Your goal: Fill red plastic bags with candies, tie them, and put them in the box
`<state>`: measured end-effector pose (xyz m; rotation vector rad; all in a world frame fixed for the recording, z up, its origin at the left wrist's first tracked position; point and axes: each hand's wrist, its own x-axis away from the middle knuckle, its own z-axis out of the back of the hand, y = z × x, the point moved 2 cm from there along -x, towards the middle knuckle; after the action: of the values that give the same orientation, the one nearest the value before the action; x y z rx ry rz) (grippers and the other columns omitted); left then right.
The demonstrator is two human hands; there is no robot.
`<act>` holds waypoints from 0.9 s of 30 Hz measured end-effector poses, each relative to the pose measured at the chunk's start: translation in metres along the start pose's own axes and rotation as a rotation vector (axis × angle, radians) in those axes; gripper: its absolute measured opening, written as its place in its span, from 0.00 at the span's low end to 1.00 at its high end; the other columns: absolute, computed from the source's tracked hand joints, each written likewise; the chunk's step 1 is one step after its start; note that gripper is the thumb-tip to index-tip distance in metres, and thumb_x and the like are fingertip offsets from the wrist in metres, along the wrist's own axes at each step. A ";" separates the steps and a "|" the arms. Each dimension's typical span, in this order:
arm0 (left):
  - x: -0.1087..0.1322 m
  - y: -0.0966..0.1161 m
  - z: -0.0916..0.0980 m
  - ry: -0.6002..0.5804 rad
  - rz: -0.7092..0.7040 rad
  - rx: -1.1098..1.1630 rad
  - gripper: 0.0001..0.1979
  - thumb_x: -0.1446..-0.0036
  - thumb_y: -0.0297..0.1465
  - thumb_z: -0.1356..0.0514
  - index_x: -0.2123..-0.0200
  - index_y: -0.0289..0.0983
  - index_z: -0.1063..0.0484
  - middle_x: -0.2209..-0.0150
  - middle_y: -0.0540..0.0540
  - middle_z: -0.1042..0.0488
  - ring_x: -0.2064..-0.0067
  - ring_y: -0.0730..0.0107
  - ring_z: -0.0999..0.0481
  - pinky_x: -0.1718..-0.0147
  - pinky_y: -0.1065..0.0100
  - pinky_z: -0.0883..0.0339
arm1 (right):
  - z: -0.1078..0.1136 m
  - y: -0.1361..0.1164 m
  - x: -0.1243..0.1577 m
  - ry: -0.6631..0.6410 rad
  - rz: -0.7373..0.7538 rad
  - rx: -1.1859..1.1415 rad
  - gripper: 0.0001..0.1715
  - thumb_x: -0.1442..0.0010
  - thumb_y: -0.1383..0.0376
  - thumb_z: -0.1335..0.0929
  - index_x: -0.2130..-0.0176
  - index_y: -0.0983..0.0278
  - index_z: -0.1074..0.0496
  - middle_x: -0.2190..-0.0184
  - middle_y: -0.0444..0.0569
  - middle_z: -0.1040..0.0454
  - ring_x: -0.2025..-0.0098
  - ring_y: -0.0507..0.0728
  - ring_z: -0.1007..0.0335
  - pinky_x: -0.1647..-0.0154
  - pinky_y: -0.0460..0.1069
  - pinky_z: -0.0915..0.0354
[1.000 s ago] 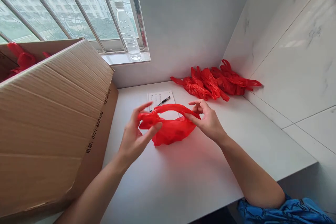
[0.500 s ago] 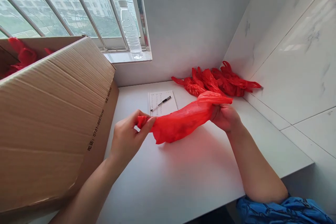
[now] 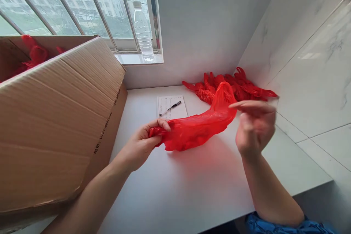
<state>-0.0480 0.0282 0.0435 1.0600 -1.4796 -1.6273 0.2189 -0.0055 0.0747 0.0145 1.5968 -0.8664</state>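
My left hand pinches the left end of a red plastic bag, its fingers closed on the plastic just above the white table. The bag stretches to the right and its far end curls upward. My right hand is raised at that end, blurred by motion. One finger points left and its tip is right at the raised plastic. Whether this hand grips the bag does not show.
A large open cardboard box with red bags inside fills the left. A pile of red bags lies in the back right corner by the tiled wall. A sheet of paper with a pen lies behind the hands. A water bottle stands on the windowsill.
The bag went from bunched between both hands to stretched out. My right hand has moved right and up, and the bag's right end has flipped upward. My left hand dropped slightly.
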 end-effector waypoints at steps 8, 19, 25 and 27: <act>0.000 -0.009 -0.005 0.100 0.125 0.256 0.17 0.60 0.19 0.45 0.71 0.43 0.23 0.62 0.46 0.22 0.68 0.66 0.23 0.77 0.68 0.28 | -0.030 0.016 0.028 -0.888 -0.052 0.604 0.12 0.35 0.55 0.33 0.63 0.60 0.29 0.63 0.50 0.23 0.65 0.59 0.27 0.75 0.50 0.40; 0.001 0.001 -0.018 -0.079 -0.114 -0.309 0.09 0.40 0.36 0.39 0.62 0.47 0.18 0.62 0.42 0.29 0.56 0.61 0.27 0.63 0.64 0.26 | -0.042 0.001 0.042 -0.961 0.220 0.538 0.05 0.41 0.69 0.31 0.68 0.60 0.31 0.45 0.53 0.30 0.40 0.69 0.39 0.37 0.73 0.51; 0.004 -0.015 -0.013 -0.097 -0.161 -0.830 0.13 0.38 0.32 0.43 0.62 0.49 0.18 0.52 0.44 0.34 0.68 0.72 0.29 0.77 0.70 0.34 | -0.031 0.030 0.034 -0.737 -0.035 0.674 0.10 0.43 0.75 0.33 0.64 0.61 0.35 0.46 0.58 0.30 0.49 0.66 0.31 0.48 0.63 0.34; 0.002 -0.022 -0.009 0.017 -0.115 -1.099 0.14 0.37 0.34 0.45 0.55 0.51 0.21 0.49 0.44 0.35 0.71 0.74 0.30 0.80 0.70 0.40 | -0.030 0.028 0.031 -0.727 -0.042 0.593 0.12 0.41 0.77 0.37 0.65 0.61 0.35 0.47 0.55 0.29 0.53 0.61 0.29 0.49 0.60 0.32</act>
<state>-0.0402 0.0249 0.0209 0.4987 -0.3245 -2.0672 0.1992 0.0165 0.0325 0.0763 0.6379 -1.1834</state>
